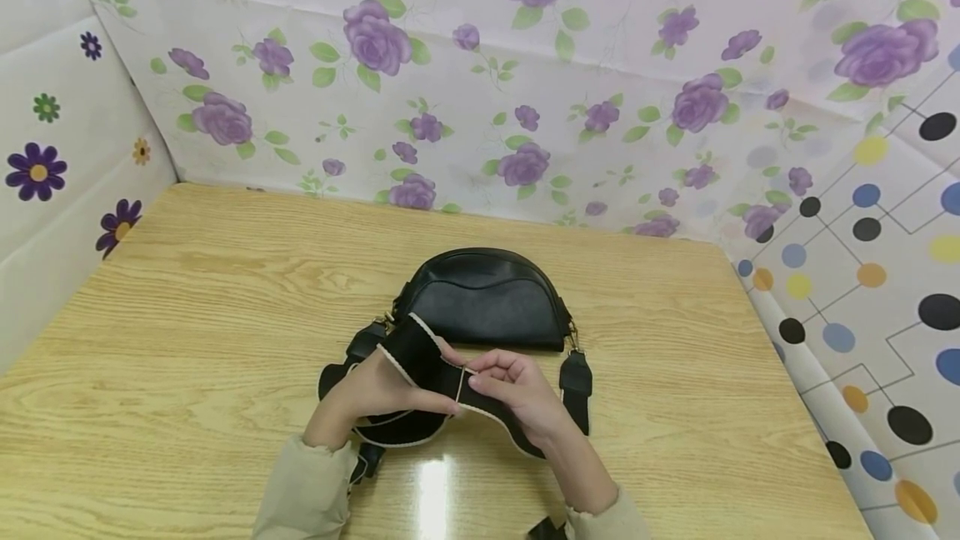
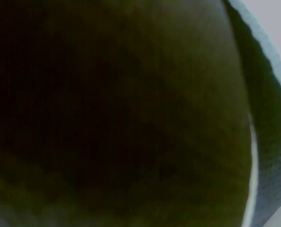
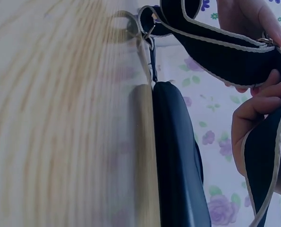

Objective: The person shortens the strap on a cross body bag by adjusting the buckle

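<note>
A black half-moon shoulder bag (image 1: 487, 307) lies on the table, and its wide black strap (image 1: 420, 352) with pale edging runs through both hands. My left hand (image 1: 378, 390) pinches the strap beside a thin metal slider buckle (image 1: 461, 384), thumb along its near side. Just right of that buckle, my right hand (image 1: 521, 394) grips the strap between thumb and curled fingers. In the right wrist view the buckle (image 3: 267, 41) shows near the left thumb, while the strap (image 3: 268, 161) hangs past the right fingers. Dark, blurred material fills most of the left wrist view.
Metal clips join the bag's ends to strap tabs, one at right (image 1: 576, 373). More strap loops lie under the left hand. A dark end piece (image 1: 547, 530) shows by the right sleeve. Flowered sheeting (image 1: 450, 107) stands behind the wooden table (image 1: 187, 340).
</note>
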### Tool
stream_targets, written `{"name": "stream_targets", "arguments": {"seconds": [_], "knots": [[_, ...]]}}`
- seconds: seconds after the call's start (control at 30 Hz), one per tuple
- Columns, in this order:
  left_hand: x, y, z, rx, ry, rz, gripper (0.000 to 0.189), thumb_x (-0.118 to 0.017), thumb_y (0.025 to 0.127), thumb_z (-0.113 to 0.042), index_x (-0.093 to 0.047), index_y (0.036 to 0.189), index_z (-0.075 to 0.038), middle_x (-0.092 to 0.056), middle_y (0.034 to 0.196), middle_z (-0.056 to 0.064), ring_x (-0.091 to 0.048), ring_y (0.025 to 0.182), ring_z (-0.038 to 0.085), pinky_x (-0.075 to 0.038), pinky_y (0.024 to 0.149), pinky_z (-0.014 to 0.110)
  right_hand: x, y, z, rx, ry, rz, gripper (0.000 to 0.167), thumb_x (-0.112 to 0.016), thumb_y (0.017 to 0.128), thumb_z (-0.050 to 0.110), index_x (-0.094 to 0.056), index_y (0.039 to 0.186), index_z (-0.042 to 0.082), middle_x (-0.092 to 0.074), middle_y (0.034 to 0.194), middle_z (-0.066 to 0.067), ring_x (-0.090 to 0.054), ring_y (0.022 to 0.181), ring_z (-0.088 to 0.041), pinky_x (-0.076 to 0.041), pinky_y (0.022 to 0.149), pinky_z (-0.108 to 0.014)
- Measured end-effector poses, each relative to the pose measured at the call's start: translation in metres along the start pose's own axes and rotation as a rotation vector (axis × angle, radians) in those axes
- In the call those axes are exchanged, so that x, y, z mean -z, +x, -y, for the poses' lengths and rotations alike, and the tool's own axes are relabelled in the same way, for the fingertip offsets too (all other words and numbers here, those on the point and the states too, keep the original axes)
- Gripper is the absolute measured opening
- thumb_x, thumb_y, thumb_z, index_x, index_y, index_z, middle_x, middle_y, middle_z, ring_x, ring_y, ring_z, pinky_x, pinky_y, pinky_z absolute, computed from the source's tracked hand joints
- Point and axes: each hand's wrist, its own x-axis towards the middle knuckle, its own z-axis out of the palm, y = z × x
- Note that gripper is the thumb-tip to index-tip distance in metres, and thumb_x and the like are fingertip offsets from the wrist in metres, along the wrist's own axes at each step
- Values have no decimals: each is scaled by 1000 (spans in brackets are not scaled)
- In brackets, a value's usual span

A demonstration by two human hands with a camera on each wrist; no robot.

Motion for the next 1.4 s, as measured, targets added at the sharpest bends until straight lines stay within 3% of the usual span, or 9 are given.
{"name": "stream_targets", "arguments": {"seconds": [0.23, 0.5, 1.0, 1.4], "knots": [[1, -1, 0, 51, -34, 2, 38, -79, 64, -2, -62, 98, 3, -62, 94, 10, -56, 89, 20, -43, 80, 25, 6, -4, -3, -13, -1, -21, 20, -58, 80, -6, -64, 87, 12, -62, 73, 2, -57, 68, -6, -46, 61, -17], [3, -1, 2, 1, -45, 5, 37, -78, 64, 0, -62, 97, 5, -61, 93, 14, -56, 86, 21, -44, 75, 25, 12, -8, -4, -14, -2, -13, 21, -56, 81, -7, -64, 86, 11, -62, 73, 1, -58, 67, -7, -46, 59, -17], [1, -1, 3, 12, -32, -21, 39, -79, 63, -1, -62, 97, 5, -63, 93, 12, -56, 85, 22, -44, 75, 25, 9, -6, -1, -20, 15, -37, 18, -58, 81, -5, -64, 84, 11, -62, 72, 2, -57, 66, -7, -47, 60, -18], [-1, 2, 4, -109, -5, -29, 37, -79, 62, 1, -62, 95, 7, -63, 90, 13, -57, 84, 24, -44, 75, 25, 4, -4, 1, 14, 20, -19, 17, -60, 81, -3, -65, 84, 13, -63, 77, 2, -58, 70, -6, -47, 63, -18]]}}
